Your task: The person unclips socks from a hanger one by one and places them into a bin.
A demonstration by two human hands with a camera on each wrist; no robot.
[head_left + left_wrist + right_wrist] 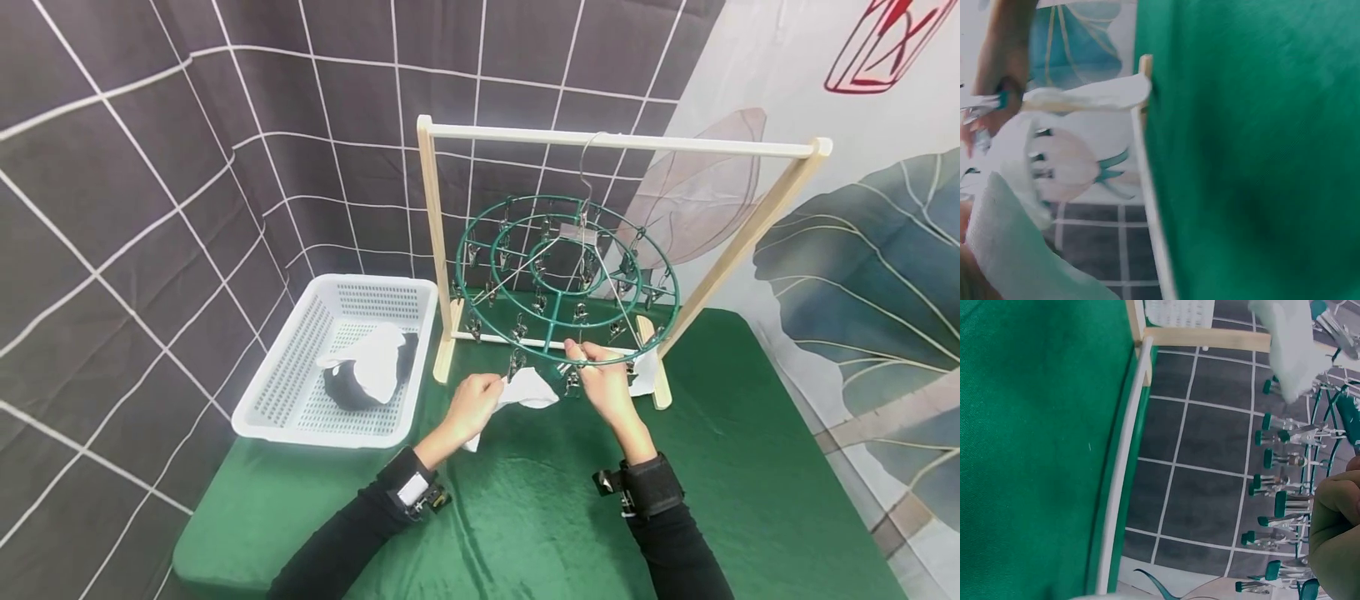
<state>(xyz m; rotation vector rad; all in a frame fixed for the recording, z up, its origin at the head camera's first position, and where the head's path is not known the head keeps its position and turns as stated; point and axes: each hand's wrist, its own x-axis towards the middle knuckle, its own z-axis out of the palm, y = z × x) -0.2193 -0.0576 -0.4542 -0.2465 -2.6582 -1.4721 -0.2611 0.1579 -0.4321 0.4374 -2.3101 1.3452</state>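
My left hand (474, 404) pinches a white sock (528, 388) below the front left of a green round clip hanger (555, 321). The sock sags to either side of the fingers; its pale fabric (1016, 244) fills the lower left of the left wrist view. At the hanger's front rim, my right hand (606, 390) has its fingers curled and pinches a metal clip (984, 105). The fingertips are partly hidden by the rim. Another white sock (643, 374) hangs from the rim just right of that hand.
The hanger hooks over a wooden rack's top bar (622, 140). Several clips (1285, 459) dangle from its rings. A white plastic basket (258, 408) with white and dark grey fabric stands left on the green-covered table (540, 517). A dark tiled-pattern backdrop (337, 100) lies behind.
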